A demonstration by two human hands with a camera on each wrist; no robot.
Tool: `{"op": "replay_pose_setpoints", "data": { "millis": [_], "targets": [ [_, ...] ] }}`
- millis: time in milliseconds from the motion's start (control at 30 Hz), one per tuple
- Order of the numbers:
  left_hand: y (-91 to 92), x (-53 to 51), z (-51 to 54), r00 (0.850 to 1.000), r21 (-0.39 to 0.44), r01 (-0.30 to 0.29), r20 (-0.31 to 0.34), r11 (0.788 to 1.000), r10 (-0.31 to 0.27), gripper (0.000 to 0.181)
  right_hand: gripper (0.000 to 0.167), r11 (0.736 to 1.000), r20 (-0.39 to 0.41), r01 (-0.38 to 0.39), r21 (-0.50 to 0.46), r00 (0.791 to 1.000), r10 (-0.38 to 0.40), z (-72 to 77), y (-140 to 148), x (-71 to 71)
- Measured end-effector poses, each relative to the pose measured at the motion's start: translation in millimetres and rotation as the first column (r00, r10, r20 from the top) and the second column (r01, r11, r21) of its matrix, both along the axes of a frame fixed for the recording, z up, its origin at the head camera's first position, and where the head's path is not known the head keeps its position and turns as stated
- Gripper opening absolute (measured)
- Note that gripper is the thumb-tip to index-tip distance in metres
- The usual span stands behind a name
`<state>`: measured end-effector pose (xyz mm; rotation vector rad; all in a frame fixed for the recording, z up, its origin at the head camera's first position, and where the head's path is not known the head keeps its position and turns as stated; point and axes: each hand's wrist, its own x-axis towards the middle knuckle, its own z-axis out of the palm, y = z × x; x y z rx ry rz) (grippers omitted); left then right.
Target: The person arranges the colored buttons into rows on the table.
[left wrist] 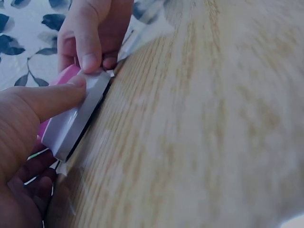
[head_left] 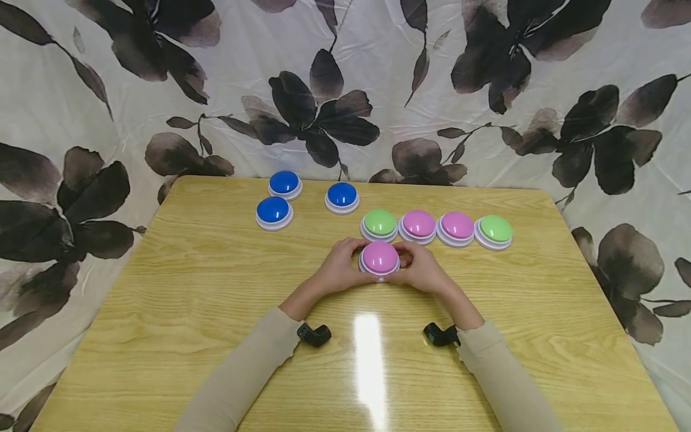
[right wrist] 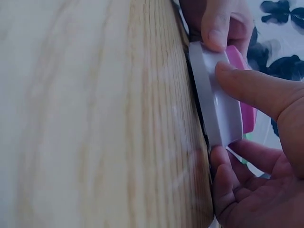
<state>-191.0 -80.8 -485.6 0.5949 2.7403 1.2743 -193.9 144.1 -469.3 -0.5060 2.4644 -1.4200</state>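
Note:
A pink dome push button (head_left: 380, 257) on a white round base is held between both hands, close in front of a row of similar buttons. My left hand (head_left: 344, 265) grips its left side, thumb along the near edge of the base and fingers curled behind. On the opposite side my right hand (head_left: 419, 267) grips it the same way. The wrist views show the white base (left wrist: 78, 114) just at the wooden surface; whether it touches cannot be told. Both thumbs press the base's near side, seen also in the right wrist view on the base (right wrist: 216, 99).
Just behind stands a row: a green button (head_left: 380, 223), a pink button (head_left: 418, 224), another pink button (head_left: 457, 227) and a green button (head_left: 495, 230). Three blue buttons, one of them a blue button (head_left: 342, 196), lie at the back left of the wooden table (head_left: 216, 282). A floral cloth (head_left: 378, 90) hangs behind.

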Motion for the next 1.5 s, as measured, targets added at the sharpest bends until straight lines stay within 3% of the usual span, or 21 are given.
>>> {"op": "replay_pose_setpoints", "data": {
  "millis": [267, 500, 733, 900, 1500],
  "targets": [
    [-1.8, -1.7, -3.5, 1.000, -0.020, -0.024, -0.002, 1.000, 0.024, 0.078, 0.070, 1.000, 0.020, -0.003, -0.006, 1.000, 0.003, -1.4, -2.6, -2.3],
    [4.8, 6.4, -12.6, 1.000, -0.027, -0.012, 0.024, 1.000, 0.012, 0.081, 0.070, 0.999, 0.049, -0.032, -0.007, 0.998, 0.032, 11.5, 2.8, 11.5],
    [-1.9, -0.9, -3.0, 0.999, -0.028, -0.045, 0.003, 0.999, 0.045, 0.079, 0.071, 0.999, 0.014, -0.036, 0.015, 0.999, 0.036, 0.6, -0.4, -7.2],
    [-0.8, -1.5, -3.5, 1.000, -0.046, -0.018, 0.014, 0.999, 0.019, 0.080, 0.071, 0.999, 0.039, -0.018, 0.035, 0.999, 0.016, -1.2, 2.5, -4.7],
    [3.3, -1.0, -0.5, 1.000, -0.064, -0.022, 0.000, 0.998, 0.022, 0.081, 0.069, 0.999, 0.009, -0.024, 0.034, 1.000, 0.023, 1.7, 5.2, -1.6]
  ]
}}
